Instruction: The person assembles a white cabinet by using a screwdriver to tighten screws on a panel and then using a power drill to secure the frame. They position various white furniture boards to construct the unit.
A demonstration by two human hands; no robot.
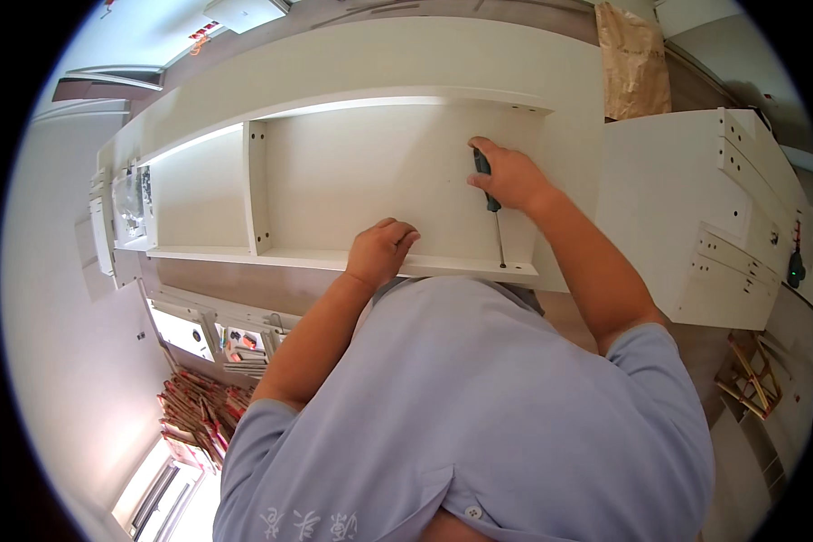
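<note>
Beneath our work we see a broad, smooth white panel (pixel 379 54), with crumpled brown paper (pixel 634 59) beyond its right end. On the panel lies a shallow white frame (pixel 397 94), divided by a crosspiece (pixel 257 185) with dark holes. A clear, crinkled plastic bag (pixel 133 200) sits at its left end; we cannot make out the contents. Our right hand (pixel 512 178) grips the dark handle of a screwdriver (pixel 492 200), its slim metal shaft slightly tilted, tip at the near rail (pixel 289 262) by the frame's right end. Our left hand (pixel 381 250) curls loosely at that rail; we cannot tell whether it holds anything.
</note>
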